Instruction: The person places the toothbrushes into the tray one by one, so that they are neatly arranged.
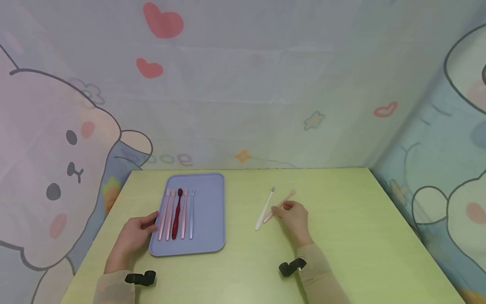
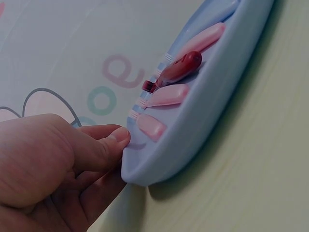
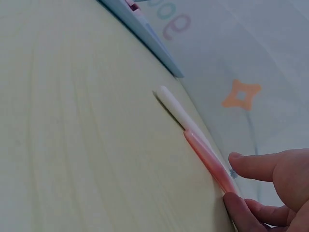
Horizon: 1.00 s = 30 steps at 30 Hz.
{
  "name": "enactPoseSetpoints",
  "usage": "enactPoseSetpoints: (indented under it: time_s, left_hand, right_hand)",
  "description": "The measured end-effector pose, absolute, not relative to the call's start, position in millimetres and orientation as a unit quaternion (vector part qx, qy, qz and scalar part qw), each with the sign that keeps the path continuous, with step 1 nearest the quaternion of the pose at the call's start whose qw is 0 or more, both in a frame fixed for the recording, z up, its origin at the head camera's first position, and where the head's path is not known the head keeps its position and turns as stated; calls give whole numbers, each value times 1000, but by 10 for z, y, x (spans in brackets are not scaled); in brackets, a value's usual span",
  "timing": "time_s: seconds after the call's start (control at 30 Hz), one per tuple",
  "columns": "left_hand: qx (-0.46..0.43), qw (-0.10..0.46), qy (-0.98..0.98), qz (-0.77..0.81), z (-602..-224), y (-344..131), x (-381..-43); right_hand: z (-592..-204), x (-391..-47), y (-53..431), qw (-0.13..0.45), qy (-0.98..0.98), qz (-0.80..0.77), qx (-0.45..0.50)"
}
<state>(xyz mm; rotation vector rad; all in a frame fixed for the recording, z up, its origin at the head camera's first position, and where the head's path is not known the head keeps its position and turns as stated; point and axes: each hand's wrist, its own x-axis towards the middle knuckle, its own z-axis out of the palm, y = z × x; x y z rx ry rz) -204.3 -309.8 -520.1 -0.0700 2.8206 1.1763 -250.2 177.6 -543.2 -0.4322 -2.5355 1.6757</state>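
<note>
My left hand grips the left edge of a lavender-blue tray; the left wrist view shows the thumb on its rim. In a row on the tray lie several toothbrushes: pink ones, a dark red toothbrush and a pale blue toothbrush, heads toward the back. My right hand is over a loose pink toothbrush on the table. Its index finger touches the handle, while the thumb stands apart from it. A white toothbrush lies just left, beside the pink one.
The table is pale yellow-green. A cloth backdrop with cartoon animals and hearts stands behind its far edge and along both sides. Each wrist carries a small black device at the sleeve.
</note>
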Motion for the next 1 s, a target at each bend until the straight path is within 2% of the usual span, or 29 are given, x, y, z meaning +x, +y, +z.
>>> enactPoseSetpoints:
  time_s: [0.43,1.0]
  left_hand:
    - [-22,40,923,382,-5194,-3099,-2028]
    - [-27,43,921,386,-5180,-3081,-2021]
  right_hand:
    - [-5366,-2502,1800,10,-851,507,-140]
    - [-5291,-2455,1954,5,-893,439,-97]
